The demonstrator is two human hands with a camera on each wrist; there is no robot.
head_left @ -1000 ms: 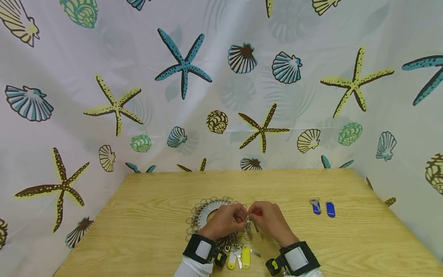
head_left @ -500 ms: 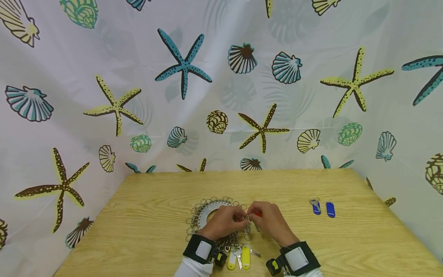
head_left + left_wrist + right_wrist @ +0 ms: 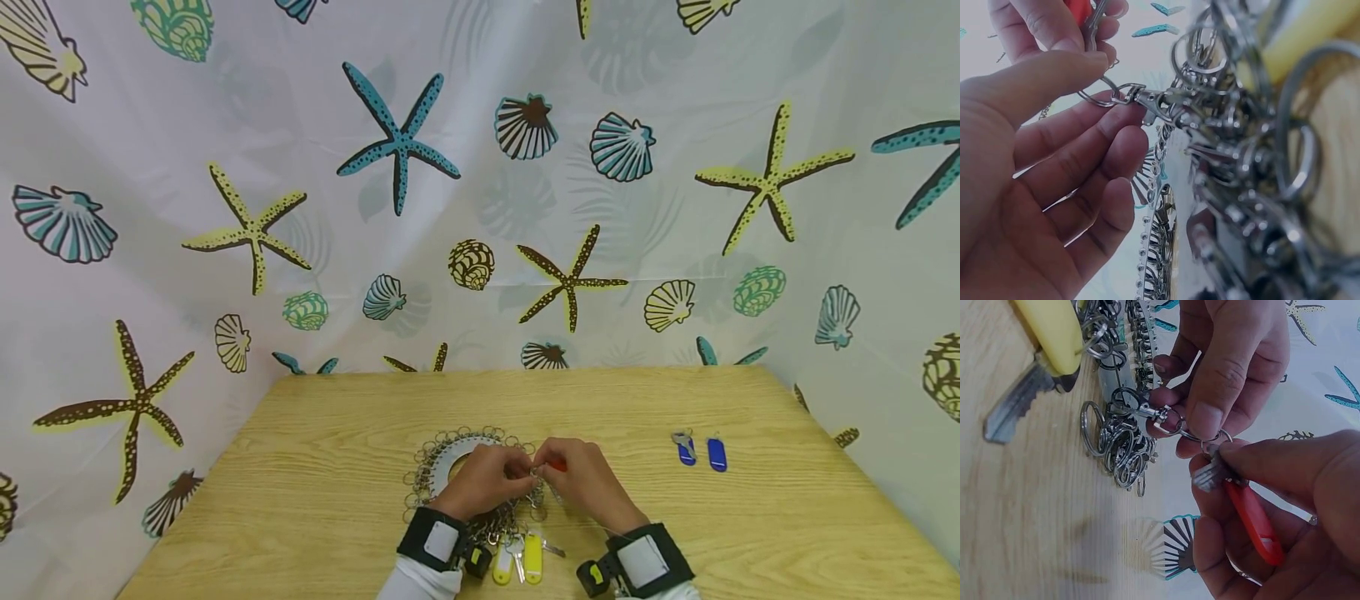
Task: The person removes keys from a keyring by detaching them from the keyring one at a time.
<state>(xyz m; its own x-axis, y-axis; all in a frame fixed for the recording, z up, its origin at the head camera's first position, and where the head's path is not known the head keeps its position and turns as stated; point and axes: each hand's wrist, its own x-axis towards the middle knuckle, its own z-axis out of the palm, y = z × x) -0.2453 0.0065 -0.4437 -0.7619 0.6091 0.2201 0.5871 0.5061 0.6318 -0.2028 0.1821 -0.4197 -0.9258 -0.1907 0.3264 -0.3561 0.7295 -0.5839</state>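
Observation:
In the head view my left hand point(image 3: 487, 479) and right hand point(image 3: 585, 481) meet at the right side of a white round disc point(image 3: 442, 467) fringed with metal clasps and split rings. Between thumb and fingers the left pinches a split ring point(image 3: 1088, 99) joined to a swivel clasp point(image 3: 1152, 101), one of the disc's crowded clasps. The right pinches a silver key point(image 3: 1210, 475) with a red key tag point(image 3: 1252, 519) lying against its fingers. Fingertips of both hands nearly touch in the right wrist view, the tag's small ring right at the split ring.
Two yellow key tags point(image 3: 533, 558) with keys lie at the disc's near side. Farther right on the wooden table point(image 3: 337, 467) are a blue key tag point(image 3: 717, 454) and another blue tag with a silver key point(image 3: 681, 438). A patterned curtain point(image 3: 480, 192) surrounds the table.
My right hand's fingertips have shifted slightly left toward the left hand's. Both hands keep their pinches; the disc and the tags on the table stay put.

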